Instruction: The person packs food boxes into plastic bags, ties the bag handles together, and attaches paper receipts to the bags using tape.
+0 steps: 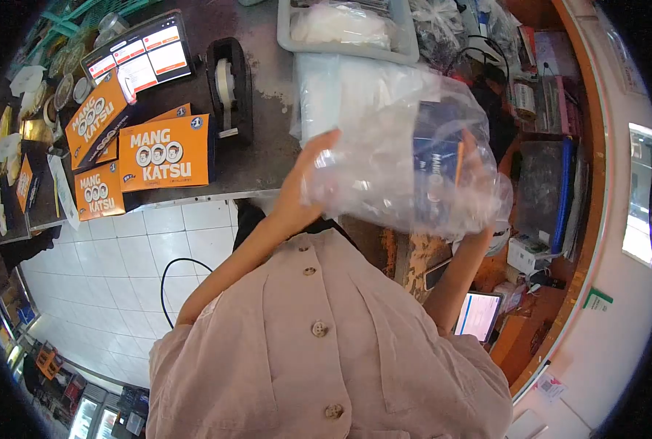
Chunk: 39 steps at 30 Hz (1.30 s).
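I hold a clear plastic bag (384, 157) up in front of my chest, above the counter's edge. A dark blue box (437, 164) with white lettering sits inside it. My left hand (305, 183) grips the bag's left side, fingers spread over the plastic. My right hand (480, 234) is under the bag's right side, mostly hidden by the plastic and the box; it seems to hold the box through the bag.
Orange "Mang Katsu" boxes (163, 152) lie on the dark counter (264, 157) at left, beside a black tape dispenser (229, 88) and a tablet screen (140, 55). A grey tray (348, 47) of bags stands behind. A lit screen (478, 314) is lower right.
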### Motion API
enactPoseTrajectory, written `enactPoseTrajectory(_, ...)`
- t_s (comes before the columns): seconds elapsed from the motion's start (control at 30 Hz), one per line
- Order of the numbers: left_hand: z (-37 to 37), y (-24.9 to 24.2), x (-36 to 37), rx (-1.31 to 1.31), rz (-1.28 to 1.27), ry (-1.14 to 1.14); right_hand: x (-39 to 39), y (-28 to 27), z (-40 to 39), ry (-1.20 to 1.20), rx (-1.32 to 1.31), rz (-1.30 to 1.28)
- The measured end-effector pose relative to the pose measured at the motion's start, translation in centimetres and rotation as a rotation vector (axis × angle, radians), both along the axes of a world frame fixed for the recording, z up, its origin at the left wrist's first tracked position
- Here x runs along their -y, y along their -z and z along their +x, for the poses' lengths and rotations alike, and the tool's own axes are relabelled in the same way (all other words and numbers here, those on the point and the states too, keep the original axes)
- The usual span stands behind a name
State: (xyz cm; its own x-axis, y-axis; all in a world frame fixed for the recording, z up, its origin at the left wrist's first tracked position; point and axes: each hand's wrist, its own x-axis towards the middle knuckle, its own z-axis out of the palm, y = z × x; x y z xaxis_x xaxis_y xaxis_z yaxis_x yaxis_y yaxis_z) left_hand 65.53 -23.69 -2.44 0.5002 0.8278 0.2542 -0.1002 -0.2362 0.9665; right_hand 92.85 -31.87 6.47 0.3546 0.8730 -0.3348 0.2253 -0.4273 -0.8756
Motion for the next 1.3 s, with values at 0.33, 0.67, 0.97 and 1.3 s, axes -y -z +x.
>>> enactPoseTrajectory(0.33, -3.5, 1.5, -3.3, 0.085, -0.955, 0.055, -11.7, 6.1, -6.5, -0.055, 0.388, 0.094)
enactPoseTrajectory(0.67, -1.3, 3.8, -3.7, 0.214, -0.910, -0.265, -12.9, 5.9, -3.8, -0.253, 0.892, -0.212)
enactPoseTrajectory(0.97, -2.9, 11.2, -0.8, 0.272, -0.802, -0.255, -14.6, 0.8, -24.5, -0.803, 0.217, 0.568)
enactPoseTrajectory(1.3, -6.2, 8.3, -0.9, 0.058, -0.853, -0.186, -16.1, 2.8, -33.1, -0.943, 0.552, 0.490)
